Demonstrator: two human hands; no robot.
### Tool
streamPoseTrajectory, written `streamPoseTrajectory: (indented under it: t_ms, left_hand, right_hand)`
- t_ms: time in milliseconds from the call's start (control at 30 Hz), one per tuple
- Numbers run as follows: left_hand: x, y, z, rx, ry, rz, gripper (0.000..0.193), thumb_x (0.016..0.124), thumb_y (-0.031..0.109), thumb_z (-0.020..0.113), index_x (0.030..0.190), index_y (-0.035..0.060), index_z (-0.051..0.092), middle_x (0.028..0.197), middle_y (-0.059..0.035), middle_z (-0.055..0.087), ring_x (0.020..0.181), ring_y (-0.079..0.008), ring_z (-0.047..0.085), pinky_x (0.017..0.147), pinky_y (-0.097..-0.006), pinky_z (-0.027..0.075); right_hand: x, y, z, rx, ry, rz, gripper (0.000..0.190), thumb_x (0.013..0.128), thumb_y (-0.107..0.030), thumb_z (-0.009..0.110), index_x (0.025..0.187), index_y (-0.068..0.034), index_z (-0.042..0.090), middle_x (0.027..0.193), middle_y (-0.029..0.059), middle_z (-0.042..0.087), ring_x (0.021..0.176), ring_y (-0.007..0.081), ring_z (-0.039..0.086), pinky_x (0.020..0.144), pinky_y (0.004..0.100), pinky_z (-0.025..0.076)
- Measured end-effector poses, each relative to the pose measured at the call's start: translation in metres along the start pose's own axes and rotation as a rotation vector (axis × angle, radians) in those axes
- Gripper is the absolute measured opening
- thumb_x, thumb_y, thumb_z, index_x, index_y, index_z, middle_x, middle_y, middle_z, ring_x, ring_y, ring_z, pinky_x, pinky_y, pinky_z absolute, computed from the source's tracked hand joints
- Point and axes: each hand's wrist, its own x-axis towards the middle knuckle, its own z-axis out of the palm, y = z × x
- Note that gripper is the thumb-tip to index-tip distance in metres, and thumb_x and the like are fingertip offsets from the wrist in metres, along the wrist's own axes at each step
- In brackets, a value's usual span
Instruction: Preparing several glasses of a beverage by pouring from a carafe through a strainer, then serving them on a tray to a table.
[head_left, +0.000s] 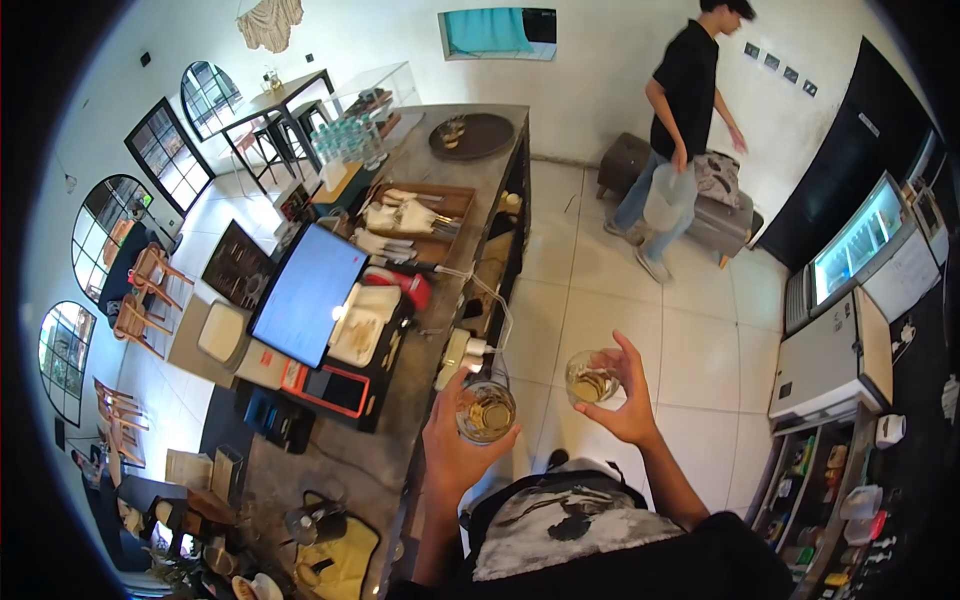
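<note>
My left hand (454, 450) grips a clear drinking glass (486, 411), its fingers wrapped around the side near the counter's edge. In my right hand (630, 401) is a second clear glass (591, 379), held between the thumb and fingers over the tiled floor. Both glasses look seen from above and show a yellowish tint at the base; whether that is liquid cannot be told. The two glasses are apart, in front of my apron (577, 525). Beside my left hand runs the long counter (420, 420).
The counter carries a monitor (309, 292), a wooden cutlery tray (465, 206), a round dark tray (480, 142) and several water bottles (349, 142). A person (682, 97) with a translucent bucket (669, 196) stands ahead. A chest freezer (829, 356) and shelves (806, 480) line the right.
</note>
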Motion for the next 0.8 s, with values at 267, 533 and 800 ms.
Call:
streamPoseTrajectory:
  t_ms: [267,533,800]
  left_hand:
    - [0.109,-0.021,0.113,-0.002,-0.051,-0.058,0.097,0.063,0.021,0.099,0.145,0.0058,0.049,0.111,-0.0146,0.067,0.102,-0.0273,0.067,0.094,-0.0399,0.054]
    - [0.25,-0.055,0.195,-0.036,-0.019,-0.042,0.1,0.065,0.018,0.097,0.149,0.0046,0.046,0.119,-0.017,0.067,0.108,-0.0284,0.067,0.096,-0.0404,0.054]
    - [0.392,-0.085,0.257,0.062,0.066,-0.059,0.102,0.069,0.023,0.095,0.154,0.0054,0.042,0.122,-0.0205,0.066,0.111,-0.0354,0.067,0.097,-0.0443,0.053]
  right_hand:
    - [0.056,0.072,-0.071,-0.015,0.109,0.221,0.122,0.068,-0.015,0.096,0.164,-0.01,0.021,0.133,0.0154,0.058,0.118,0.0272,0.064,0.101,0.043,0.053]
    - [0.156,0.14,-0.09,-0.168,0.08,0.292,0.128,0.071,-0.024,0.095,0.165,-0.008,0.01,0.131,0.0191,0.064,0.117,0.0289,0.066,0.096,0.0434,0.055]
    - [0.317,0.204,-0.118,-0.124,0.006,0.252,0.131,0.071,-0.015,0.093,0.167,-0.012,0.005,0.134,0.0172,0.057,0.121,0.0296,0.062,0.097,0.0445,0.053]
